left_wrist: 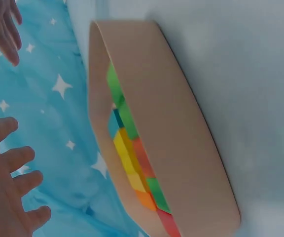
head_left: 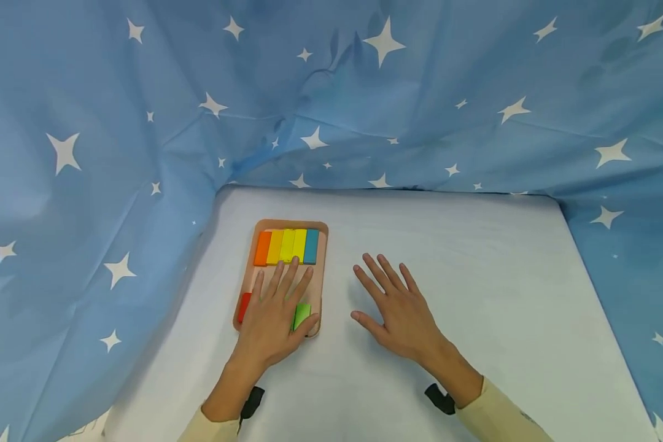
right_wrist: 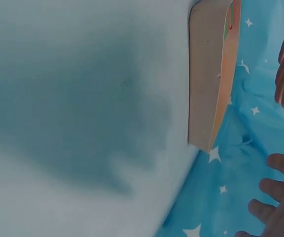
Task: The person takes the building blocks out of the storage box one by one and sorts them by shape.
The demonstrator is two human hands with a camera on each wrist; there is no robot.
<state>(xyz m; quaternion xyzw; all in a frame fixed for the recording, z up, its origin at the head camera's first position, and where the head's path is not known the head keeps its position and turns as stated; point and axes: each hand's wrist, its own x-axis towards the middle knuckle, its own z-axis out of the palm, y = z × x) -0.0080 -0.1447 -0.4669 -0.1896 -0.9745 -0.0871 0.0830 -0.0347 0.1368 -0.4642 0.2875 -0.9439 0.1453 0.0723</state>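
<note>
My left hand is held above the near half of a shallow wooden tray, its fingers spread and straight, holding nothing. Along the tray's far end stands a row of coloured blocks: an orange block, a blue block, and several yellow ones between. At the near end, a red block and a light green block show on either side of the hand, which hides the middle of that row. To the right of the tray, my right hand is over the white table, fingers spread, also holding nothing.
The white table is bordered at the back and sides by a blue curtain with white stars. In the left wrist view, the tray's raised wall surrounds the blocks. A dark strap piece sits by the left wrist.
</note>
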